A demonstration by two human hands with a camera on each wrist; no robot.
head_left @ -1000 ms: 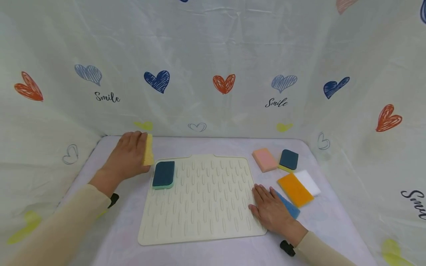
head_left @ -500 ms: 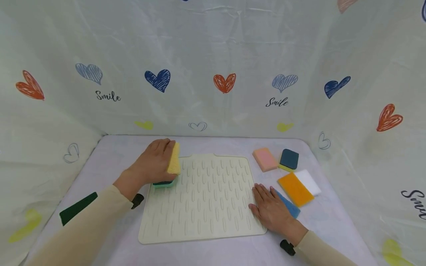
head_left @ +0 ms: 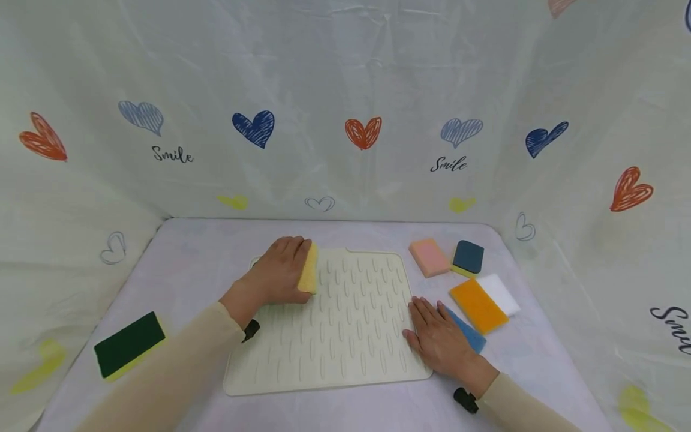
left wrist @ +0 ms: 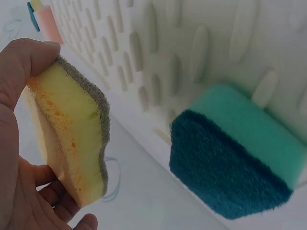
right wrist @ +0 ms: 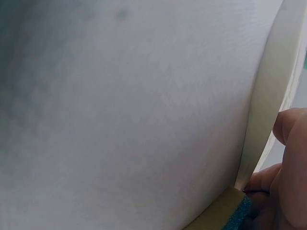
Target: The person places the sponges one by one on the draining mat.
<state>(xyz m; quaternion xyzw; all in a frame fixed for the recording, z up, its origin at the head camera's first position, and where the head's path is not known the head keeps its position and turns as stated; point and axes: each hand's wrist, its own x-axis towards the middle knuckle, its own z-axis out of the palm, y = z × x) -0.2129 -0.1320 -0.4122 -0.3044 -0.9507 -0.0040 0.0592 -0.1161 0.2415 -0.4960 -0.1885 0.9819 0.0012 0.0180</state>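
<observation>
My left hand (head_left: 276,273) grips a yellow sponge (head_left: 309,271) between thumb and fingers, above the upper left part of a cream ridged mat (head_left: 345,342). A grey scouring layer shows on that sponge (left wrist: 72,129) in the left wrist view. Close by, a green sponge (left wrist: 230,148) with a dark teal scouring side sits at the mat's edge; my left hand hides it in the head view. My right hand (head_left: 439,339) rests with straight fingers on the mat's right edge. A blue sponge (head_left: 468,333) lies partly hidden beside that hand.
Right of the mat lie a pink sponge (head_left: 430,257), a dark blue and yellow sponge (head_left: 468,257), an orange pad (head_left: 479,306) and a white sponge (head_left: 501,295). A dark green and yellow sponge (head_left: 129,345) lies at the left. A heart-printed curtain (head_left: 318,162) stands behind the table.
My left hand has carried the yellow sponge rightward from the table's left side over the mat, uncovering the dark green sponge and covering the one on the mat. The right hand has stayed put.
</observation>
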